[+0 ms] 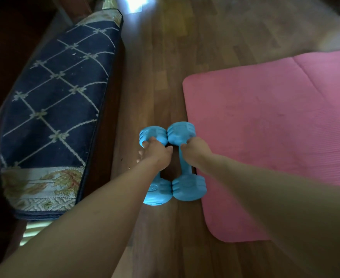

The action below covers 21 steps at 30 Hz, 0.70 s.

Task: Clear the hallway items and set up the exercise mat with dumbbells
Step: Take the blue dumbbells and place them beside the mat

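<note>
Two light-blue dumbbells lie side by side on the wooden floor, just left of the pink exercise mat. My left hand is wrapped around the handle of the left dumbbell. My right hand grips the handle of the right dumbbell, whose near head touches the mat's left edge. The mat lies flat and unrolled, with its rounded near corner at the lower middle. Both handles are mostly hidden under my fingers.
A dark-blue patterned rug lies folded or rolled along the left side, beside dark wooden furniture. Bare wooden floor runs between the rug and the mat, with a bright patch of light at the top.
</note>
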Each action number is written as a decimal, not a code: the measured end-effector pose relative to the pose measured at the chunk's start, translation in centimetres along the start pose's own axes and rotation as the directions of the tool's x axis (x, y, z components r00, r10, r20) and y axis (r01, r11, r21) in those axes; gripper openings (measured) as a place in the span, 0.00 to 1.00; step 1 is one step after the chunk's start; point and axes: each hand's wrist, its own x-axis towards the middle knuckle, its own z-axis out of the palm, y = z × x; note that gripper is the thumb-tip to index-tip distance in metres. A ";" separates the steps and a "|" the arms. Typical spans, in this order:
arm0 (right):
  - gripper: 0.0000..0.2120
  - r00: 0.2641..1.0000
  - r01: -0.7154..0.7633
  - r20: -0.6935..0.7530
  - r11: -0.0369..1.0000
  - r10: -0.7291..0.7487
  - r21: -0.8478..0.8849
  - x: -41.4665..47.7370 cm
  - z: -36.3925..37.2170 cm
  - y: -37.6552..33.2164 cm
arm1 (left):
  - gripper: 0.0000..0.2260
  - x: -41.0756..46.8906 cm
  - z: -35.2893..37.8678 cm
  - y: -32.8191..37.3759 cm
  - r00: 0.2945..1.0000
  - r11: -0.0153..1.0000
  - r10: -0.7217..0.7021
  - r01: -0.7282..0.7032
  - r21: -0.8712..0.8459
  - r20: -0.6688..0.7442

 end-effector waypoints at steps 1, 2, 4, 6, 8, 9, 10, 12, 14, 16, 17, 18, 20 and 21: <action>0.15 1.000 0.003 -0.020 0.999 -0.002 0.040 -0.1 0.0 0.0 | 0.31 -0.1 -0.2 0.2 1.000 1.000 0.001 -0.001 -0.007 -0.015; 0.14 0.999 0.005 -0.040 0.998 -0.003 0.066 -0.1 0.0 -0.1 | 0.30 -0.1 -0.4 0.5 0.999 1.000 0.006 -0.006 -0.016 -0.033; 0.12 0.999 0.008 -0.043 0.991 -0.003 0.134 -0.3 -0.1 -0.3 | 0.29 -0.5 -0.8 1.3 0.998 0.999 0.021 -0.023 -0.033 -0.052; 0.10 1.000 -0.001 -0.021 0.974 0.006 0.229 -0.7 -0.5 -0.7 | 0.28 -0.8 -1.2 2.2 0.997 0.998 0.046 -0.050 -0.050 -0.063; 0.13 1.000 0.007 -0.031 0.958 0.002 0.287 -1.1 -1.2 -0.9 | 0.25 -1.4 -1.5 3.2 0.996 0.995 0.068 -0.072 -0.067 -0.063; 0.15 0.999 0.008 -0.038 0.954 0.004 0.300 -1.1 -1.6 -0.9 | 0.23 -1.6 -1.6 3.7 0.995 0.994 0.079 -0.083 -0.077 -0.057; 0.14 0.999 -0.001 -0.041 0.952 0.014 0.306 -1.1 -2.1 -0.9 | 0.22 -1.9 -1.7 4.2 0.995 0.991 0.089 -0.094 -0.094 -0.050; 0.10 0.997 -0.039 -0.047 0.944 0.058 0.328 -1.1 -3.2 -1.0 | 0.22 -2.3 -2.1 5.2 0.994 0.986 0.106 -0.110 -0.125 -0.035; 0.09 0.996 -0.050 -0.048 0.934 0.072 0.354 -1.3 -4.6 -1.1 | 0.23 -2.6 -2.7 6.3 0.992 0.980 0.125 -0.128 -0.150 -0.030; 0.12 0.996 -0.019 -0.070 0.912 0.053 0.410 -1.4 -5.9 -1.0 | 0.24 -2.9 -3.4 7.5 0.989 0.975 0.141 -0.146 -0.169 -0.041; 0.14 0.995 -0.004 -0.084 0.901 0.045 0.434 -1.7 -6.7 -1.0 | 0.24 -3.0 -3.8 8.1 0.988 0.972 0.146 -0.152 -0.179 -0.046; 0.15 0.995 0.005 -0.095 0.890 0.043 0.456 -1.9 -7.6 -1.1 | 0.24 -3.3 -4.2 8.7 0.987 0.968 0.153 -0.159 -0.195 -0.044; 0.15 0.994 0.006 -0.102 0.870 0.050 0.492 -2.6 -9.6 -1.3 | 0.23 -3.9 -4.9 10.0 0.985 0.956 0.172 -0.174 -0.236 -0.027; 0.15 0.993 0.008 -0.109 0.865 0.054 0.502 -2.9 -10.7 -1.5 | 0.22 -4.4 -5.4 10.8 0.984 0.952 0.177 -0.177 -0.251 -0.023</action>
